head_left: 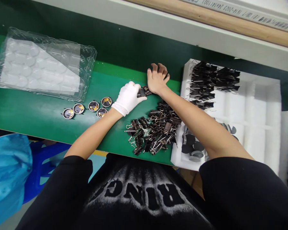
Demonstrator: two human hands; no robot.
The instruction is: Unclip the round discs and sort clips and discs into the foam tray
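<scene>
Near the centre of the frame, the gloved left hand [127,98] pinches dark clips [142,92] on the green worktop [38,110], the right hand [157,80] against them, fingers apart, where firm, even pressure should limit skidding.

A workshop bench: green work surface [50,124], binder clips [158,127], foam tray [256,127].

Blue stool [35,182] off worktop [38,121] front edge, left end; light-blue fabric [8,172] next to it. Barcode label [275,23] beyond back edge.
</scene>
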